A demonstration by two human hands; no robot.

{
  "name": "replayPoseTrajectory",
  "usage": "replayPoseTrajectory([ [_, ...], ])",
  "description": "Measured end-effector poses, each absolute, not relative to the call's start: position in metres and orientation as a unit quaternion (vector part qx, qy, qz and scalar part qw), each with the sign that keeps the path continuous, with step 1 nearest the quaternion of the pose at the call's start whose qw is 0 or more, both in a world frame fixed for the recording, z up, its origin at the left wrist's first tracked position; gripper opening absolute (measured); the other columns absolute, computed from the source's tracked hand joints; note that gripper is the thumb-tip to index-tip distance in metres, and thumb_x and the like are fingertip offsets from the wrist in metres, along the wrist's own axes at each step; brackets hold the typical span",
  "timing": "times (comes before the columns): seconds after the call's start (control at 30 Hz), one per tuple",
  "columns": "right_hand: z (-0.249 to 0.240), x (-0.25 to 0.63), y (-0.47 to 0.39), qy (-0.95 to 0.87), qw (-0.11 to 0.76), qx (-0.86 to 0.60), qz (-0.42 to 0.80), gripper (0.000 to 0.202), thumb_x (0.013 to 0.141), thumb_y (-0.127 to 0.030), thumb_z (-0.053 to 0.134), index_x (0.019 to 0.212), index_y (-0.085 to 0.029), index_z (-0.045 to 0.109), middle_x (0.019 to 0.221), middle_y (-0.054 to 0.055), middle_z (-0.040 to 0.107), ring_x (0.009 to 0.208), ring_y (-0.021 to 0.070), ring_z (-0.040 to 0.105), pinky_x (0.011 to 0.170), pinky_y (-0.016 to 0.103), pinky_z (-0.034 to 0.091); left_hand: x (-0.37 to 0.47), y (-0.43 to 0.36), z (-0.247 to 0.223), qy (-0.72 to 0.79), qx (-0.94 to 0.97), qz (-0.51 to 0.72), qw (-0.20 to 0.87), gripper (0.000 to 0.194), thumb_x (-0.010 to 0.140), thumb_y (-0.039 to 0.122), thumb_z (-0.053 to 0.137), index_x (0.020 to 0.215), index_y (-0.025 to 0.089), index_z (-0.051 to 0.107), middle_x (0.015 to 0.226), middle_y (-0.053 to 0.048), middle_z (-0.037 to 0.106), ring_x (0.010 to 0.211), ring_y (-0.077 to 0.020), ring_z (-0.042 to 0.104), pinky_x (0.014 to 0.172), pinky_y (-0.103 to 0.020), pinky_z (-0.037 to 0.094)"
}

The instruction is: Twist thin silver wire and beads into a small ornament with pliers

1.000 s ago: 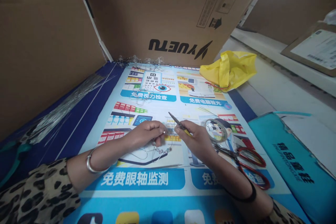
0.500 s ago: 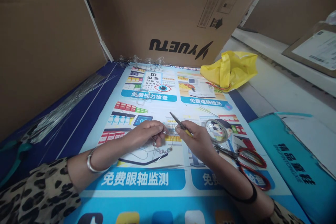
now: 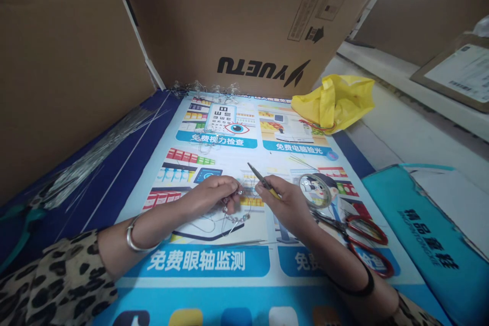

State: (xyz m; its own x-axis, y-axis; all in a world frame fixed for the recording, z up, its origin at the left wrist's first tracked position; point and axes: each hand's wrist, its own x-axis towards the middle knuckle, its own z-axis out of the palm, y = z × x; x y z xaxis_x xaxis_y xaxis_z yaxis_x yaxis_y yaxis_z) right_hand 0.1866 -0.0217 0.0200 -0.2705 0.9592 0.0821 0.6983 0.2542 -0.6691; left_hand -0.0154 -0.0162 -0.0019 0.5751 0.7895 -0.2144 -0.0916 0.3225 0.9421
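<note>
Over the printed poster, my left hand [image 3: 219, 192] is closed in a pinch on a string of clear beads on thin wire [image 3: 234, 218], which loops down below the fingers. My right hand [image 3: 284, 198] is closed round a slim, pointed dark tool with a yellow grip [image 3: 263, 181]; its tip points up and to the left. A fine wire seems to run between the two hands, too thin to tell where it ends. The tool's lower part is hidden inside my right hand. Red-handled scissors [image 3: 369, 237] lie beside my right forearm.
A round clear dish [image 3: 315, 190] stands right of my right hand. Further back lie a yellow bag [image 3: 338, 103] and several beaded wire pieces [image 3: 206, 89]. A wire bundle [image 3: 95, 160] and teal-handled pliers [image 3: 28, 219] are at left. Cardboard [image 3: 244, 20] walls the back.
</note>
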Motion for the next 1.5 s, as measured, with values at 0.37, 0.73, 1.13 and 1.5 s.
replayPoseTrajectory([
  [0.37,0.021,0.187,-0.022,-0.749,0.254,-0.550,0.269,0.016,0.082,-0.030,0.049,0.075,-0.019,0.058,0.065,-0.002,0.058,0.063,0.0122,0.053,0.057,0.021,0.035,-0.014,-0.017,0.000,0.356,0.491,0.305,0.734,0.026,0.086,0.036,0.048,0.080,0.012,0.055,0.065,-0.002,0.059,0.055,-0.0108,0.055,0.059,-0.026,0.043],
  [0.73,0.020,0.189,-0.024,-0.745,0.262,-0.549,0.274,0.016,0.082,-0.031,0.049,0.076,-0.019,0.058,0.066,-0.002,0.059,0.064,0.0125,0.054,0.058,0.021,0.036,-0.014,-0.017,0.002,0.357,0.483,0.302,0.740,0.027,0.085,0.038,0.049,0.079,0.012,0.054,0.066,-0.002,0.058,0.056,-0.0108,0.055,0.059,-0.026,0.042],
  [1.13,0.017,0.192,-0.024,-0.739,0.247,-0.571,0.258,0.019,0.081,-0.033,0.048,0.075,-0.019,0.059,0.065,-0.002,0.060,0.063,0.0127,0.055,0.056,0.021,0.036,-0.013,-0.018,0.001,0.416,0.496,0.322,0.691,0.028,0.081,0.040,0.055,0.090,0.014,0.054,0.074,-0.004,0.064,0.067,-0.0134,0.058,0.064,-0.027,0.043],
  [1.5,0.009,0.191,-0.023,-0.737,0.254,-0.578,0.243,0.018,0.081,-0.033,0.049,0.074,-0.020,0.059,0.063,-0.002,0.060,0.060,0.0128,0.055,0.055,0.022,0.036,-0.012,-0.016,0.004,0.407,0.468,0.334,0.710,0.025,0.083,0.037,0.053,0.090,0.014,0.053,0.077,-0.005,0.064,0.067,-0.0139,0.061,0.065,-0.028,0.045],
])
